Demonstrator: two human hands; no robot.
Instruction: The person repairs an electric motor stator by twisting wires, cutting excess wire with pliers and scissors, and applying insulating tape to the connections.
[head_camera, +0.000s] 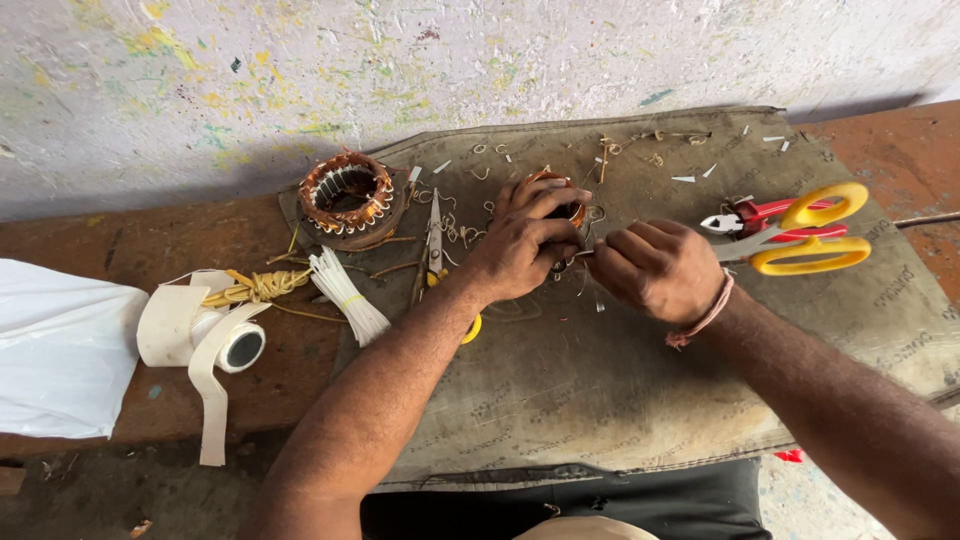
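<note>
Copper-wound round stator (560, 200) is gripped by the left hand (520, 245) on the grey cloth mat (620, 380) — fingers curled around it. A thin wire (583, 254) is pinched by the right hand (655, 268); big yellow-handled scissors (810, 235) lie beside it.

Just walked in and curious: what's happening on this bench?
A person's left hand grips a small copper-wound coil on a grey mat, while the right hand works at it from beside. A second wound coil, yellow-handled scissors and a white tape roll lie nearby.
</note>
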